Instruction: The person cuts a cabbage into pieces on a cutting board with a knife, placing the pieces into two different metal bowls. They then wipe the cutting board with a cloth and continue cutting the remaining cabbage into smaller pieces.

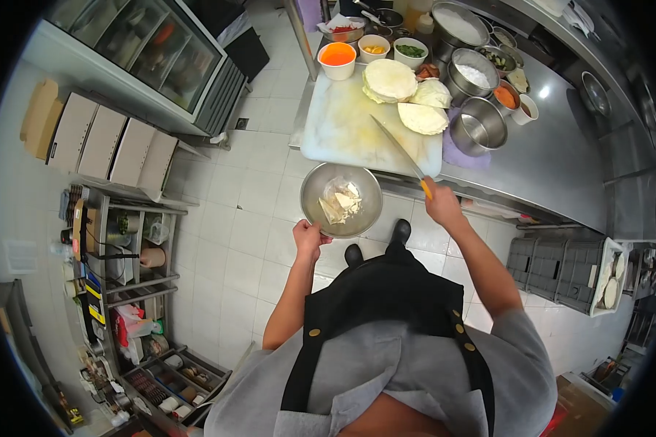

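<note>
My left hand (310,238) grips the rim of a steel mixing bowl (315,191), held off the front edge of the white cutting board (328,138). Pale chopped pieces (340,204) lie in the bottom of this bowl. In my right hand (443,204) is a knife (401,148) with a yellow handle, its blade slanting over the board toward the far left. Cut cabbage (390,80) rests at the back of the board, with a flat-faced cabbage piece (423,119) nearer the blade.
Behind the board stand a tub of orange liquid (337,60) and a tub of chopped greens (411,51). To the right are a steel pot (479,126) and a bowl of white powder (474,73). A grey crate (554,266) sits at right; shelving (138,291) lines the left.
</note>
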Demonstrator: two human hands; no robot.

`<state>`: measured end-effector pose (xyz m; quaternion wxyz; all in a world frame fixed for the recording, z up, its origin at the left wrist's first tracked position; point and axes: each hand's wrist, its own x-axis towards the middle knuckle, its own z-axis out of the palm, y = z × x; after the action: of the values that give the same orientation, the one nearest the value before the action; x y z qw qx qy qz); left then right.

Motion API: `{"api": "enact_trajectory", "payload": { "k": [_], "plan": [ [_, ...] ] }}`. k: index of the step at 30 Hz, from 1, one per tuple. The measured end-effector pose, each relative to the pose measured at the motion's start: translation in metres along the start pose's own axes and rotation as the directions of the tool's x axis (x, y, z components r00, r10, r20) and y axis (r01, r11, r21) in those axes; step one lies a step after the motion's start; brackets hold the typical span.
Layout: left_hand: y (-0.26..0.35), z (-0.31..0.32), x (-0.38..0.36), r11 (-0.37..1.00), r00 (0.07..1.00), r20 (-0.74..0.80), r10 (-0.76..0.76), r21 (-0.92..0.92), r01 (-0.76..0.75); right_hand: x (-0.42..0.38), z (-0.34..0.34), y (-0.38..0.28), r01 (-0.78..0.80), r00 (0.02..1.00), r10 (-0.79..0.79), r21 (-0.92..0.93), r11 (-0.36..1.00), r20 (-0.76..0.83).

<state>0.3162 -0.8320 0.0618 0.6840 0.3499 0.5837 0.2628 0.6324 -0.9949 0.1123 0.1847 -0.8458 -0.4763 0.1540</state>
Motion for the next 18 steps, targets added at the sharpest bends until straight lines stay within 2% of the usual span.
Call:
{"api": "enact_trajectory", "payload": {
  "k": [1, 4, 7, 10, 11, 14, 15, 18],
  "plan": [
    [0.0, 0.0, -0.001, 1.0, 1.0, 0.005, 0.005, 0.018, -0.005, 0.003, 0.003, -0.004, 0.033, 0.999, -0.034, 0.03, 0.999, 0.02],
    [0.005, -0.001, 0.007, 0.999, 1.0, 0.007, 0.029, 0.033, -0.029, -0.016, 0.005, -0.031, 0.318, 0.917, -0.313, 0.022, 0.948, 0.246],
    [0.008, -0.011, 0.001, 0.998, 1.0, -0.026, 0.017, 0.069, -0.015, -0.017, 0.008, -0.018, 0.25, 0.966, -0.255, 0.102, 0.963, 0.04],
    [0.011, -0.012, 0.0, 0.996, 0.998, -0.063, -0.017, 0.083, 0.022, 0.007, 0.011, 0.008, 0.013, 1.0, -0.013, -0.008, 1.0, -0.001],
    [0.013, -0.008, 0.002, 0.996, 0.998, -0.06, -0.024, 0.089, 0.029, 0.002, 0.018, 0.01, 0.075, 0.996, -0.074, -0.021, 0.997, 0.051],
    [0.014, -0.002, 0.001, 0.992, 0.998, -0.051, -0.023, 0.126, 0.03, -0.013, -0.017, -0.006, 0.257, 0.941, -0.259, 0.039, 0.966, 0.218],
    [0.016, -0.001, 0.001, 0.989, 0.999, -0.048, -0.016, 0.144, 0.022, -0.013, -0.009, 0.006, 0.224, 0.97, -0.227, 0.039, 0.974, 0.09],
    [0.015, 0.007, -0.002, 0.995, 0.999, -0.004, -0.033, 0.093, 0.033, 0.009, -0.005, 0.03, 0.016, 0.997, -0.018, 0.029, 0.999, 0.08]
  ]
}}
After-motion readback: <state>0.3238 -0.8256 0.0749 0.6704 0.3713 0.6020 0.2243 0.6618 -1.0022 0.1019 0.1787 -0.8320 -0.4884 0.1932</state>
